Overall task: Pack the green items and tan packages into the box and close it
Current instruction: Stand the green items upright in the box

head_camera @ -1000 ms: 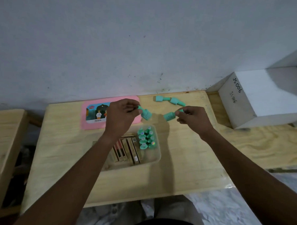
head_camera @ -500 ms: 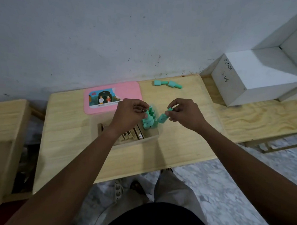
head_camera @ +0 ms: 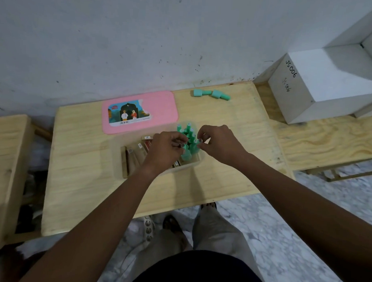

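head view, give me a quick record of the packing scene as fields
box: clear box, open, on wooden table
tan packages: inside, left part
green cluster: upright inside, right part
left hand: pinches near green item
right hand: pinches next green item
loose green items: two, lying by table's far edge
pink lid: flat behind box

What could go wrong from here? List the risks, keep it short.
1. The left hand and right hand each pinch a small green plastic item above the upright green cluster in the clear plastic box; pushing them in might topple neighbours.
2. Two loose green items lie near the wooden table's far edge, easily forgotten before the pink rectangular lid goes on.
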Demonstrator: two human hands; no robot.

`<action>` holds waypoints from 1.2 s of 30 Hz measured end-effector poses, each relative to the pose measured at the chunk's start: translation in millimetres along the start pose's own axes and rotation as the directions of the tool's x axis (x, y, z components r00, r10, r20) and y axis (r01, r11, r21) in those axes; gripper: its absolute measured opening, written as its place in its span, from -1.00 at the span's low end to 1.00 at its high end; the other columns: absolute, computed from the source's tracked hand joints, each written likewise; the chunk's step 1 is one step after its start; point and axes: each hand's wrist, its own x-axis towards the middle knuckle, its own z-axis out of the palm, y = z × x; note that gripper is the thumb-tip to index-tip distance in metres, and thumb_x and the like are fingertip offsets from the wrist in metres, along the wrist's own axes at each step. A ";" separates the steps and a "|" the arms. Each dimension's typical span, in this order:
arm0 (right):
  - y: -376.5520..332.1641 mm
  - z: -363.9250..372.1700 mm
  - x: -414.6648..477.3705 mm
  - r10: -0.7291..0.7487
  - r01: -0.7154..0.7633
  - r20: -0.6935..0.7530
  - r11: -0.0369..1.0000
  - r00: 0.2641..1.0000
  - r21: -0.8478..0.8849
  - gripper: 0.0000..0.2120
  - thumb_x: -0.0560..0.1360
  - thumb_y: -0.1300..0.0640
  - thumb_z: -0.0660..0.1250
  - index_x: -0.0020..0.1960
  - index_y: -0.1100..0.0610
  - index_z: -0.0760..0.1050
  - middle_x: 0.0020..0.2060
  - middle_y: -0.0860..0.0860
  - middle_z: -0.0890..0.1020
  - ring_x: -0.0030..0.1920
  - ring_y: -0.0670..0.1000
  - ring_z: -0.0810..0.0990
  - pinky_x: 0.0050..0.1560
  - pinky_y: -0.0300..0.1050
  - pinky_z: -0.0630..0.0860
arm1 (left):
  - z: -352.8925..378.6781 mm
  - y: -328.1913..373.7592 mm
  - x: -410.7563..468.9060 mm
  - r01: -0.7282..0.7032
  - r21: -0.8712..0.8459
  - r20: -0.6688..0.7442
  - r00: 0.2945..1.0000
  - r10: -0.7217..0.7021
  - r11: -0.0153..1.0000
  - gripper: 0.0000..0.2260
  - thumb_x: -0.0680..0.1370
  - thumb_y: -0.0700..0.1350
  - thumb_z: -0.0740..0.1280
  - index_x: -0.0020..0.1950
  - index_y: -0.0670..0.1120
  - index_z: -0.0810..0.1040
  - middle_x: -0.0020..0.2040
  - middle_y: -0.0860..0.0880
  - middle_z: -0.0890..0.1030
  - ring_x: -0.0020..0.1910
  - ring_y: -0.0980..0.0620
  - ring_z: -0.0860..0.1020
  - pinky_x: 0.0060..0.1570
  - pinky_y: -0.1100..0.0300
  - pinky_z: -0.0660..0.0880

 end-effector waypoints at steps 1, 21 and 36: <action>0.9 1.7 1.4 -0.015 0.015 0.006 0.999 1.000 -0.040 -0.90 0.42 0.10 0.47 -0.08 0.04 0.59 -0.16 -0.02 0.72 -0.28 -0.11 0.53 -0.15 -0.17 0.47 | 1.8 -1.8 0.2 -0.013 0.008 -0.003 1.000 0.013 1.000 -0.71 0.35 -0.41 0.42 -0.02 -0.14 0.71 -0.17 -0.02 0.69 -0.17 0.09 0.66 -0.04 0.24 0.62; 3.9 27.9 6.2 -0.173 0.155 0.007 0.860 0.985 -0.487 -0.89 0.30 0.06 0.47 -0.23 0.07 0.60 -0.30 0.01 0.55 -0.42 0.14 0.55 -0.45 -0.16 0.34 | 22.1 -15.5 3.5 -0.044 0.116 0.036 0.999 0.040 0.992 -0.67 0.37 -0.36 0.40 0.07 -0.08 0.67 -0.04 -0.06 0.67 -0.08 -0.01 0.64 -0.06 -0.02 0.62; 38.0 -20.0 37.7 -0.183 0.117 -0.184 0.939 0.966 -0.324 -0.76 0.42 -0.19 0.41 -0.08 -0.04 0.63 -0.19 -0.08 0.61 -0.32 -0.01 0.61 -0.38 -0.20 0.35 | 9.6 22.0 39.5 -0.139 0.354 -0.015 0.988 0.155 0.925 -0.71 0.35 0.00 0.52 0.06 0.08 0.66 -0.01 0.11 0.67 -0.13 0.14 0.60 -0.09 0.15 0.55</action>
